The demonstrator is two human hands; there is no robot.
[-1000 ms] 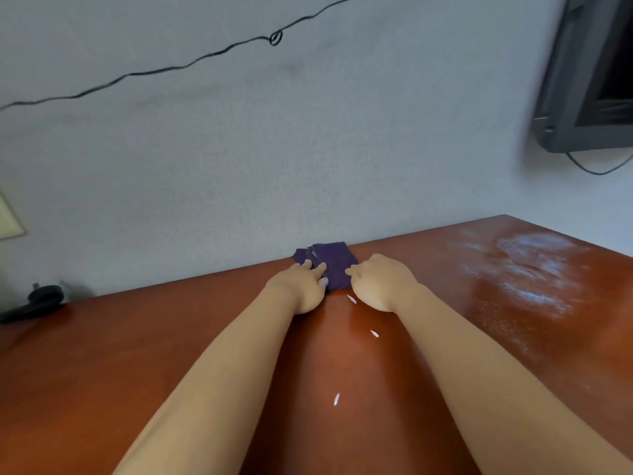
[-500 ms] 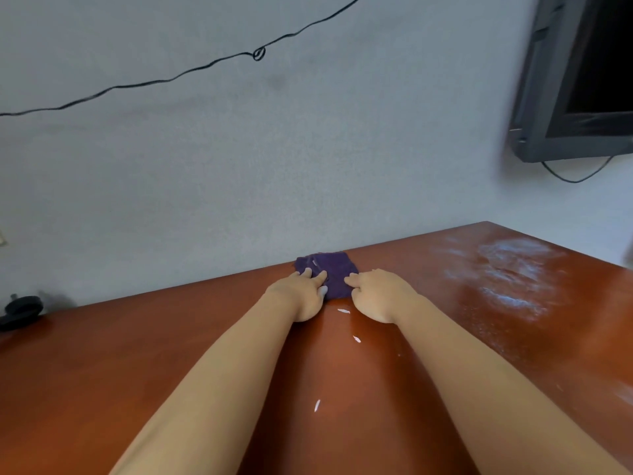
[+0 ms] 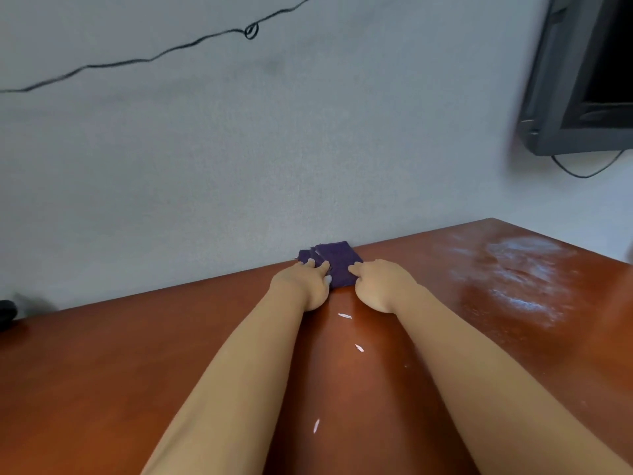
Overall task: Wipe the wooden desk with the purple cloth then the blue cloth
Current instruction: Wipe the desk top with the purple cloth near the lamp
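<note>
Head view: a reddish-brown wooden desk (image 3: 137, 354) meets a pale grey wall (image 3: 239, 149), a whitish smear (image 3: 520, 269) dulling its right side. One black cable (image 3: 154, 58) crosses the wall; one dark monitor (image 3: 582, 80) hangs at upper right; a dark object (image 3: 7, 313), partly cut off, sits at far left. Three white flecks (image 3: 344, 316) lie between two forearms. One folded purple cloth (image 3: 337, 260) rests at the desk's far edge by the wall, the left hand (image 3: 305, 286) and right hand (image 3: 380, 286) pressing it with fingers extended.
</note>
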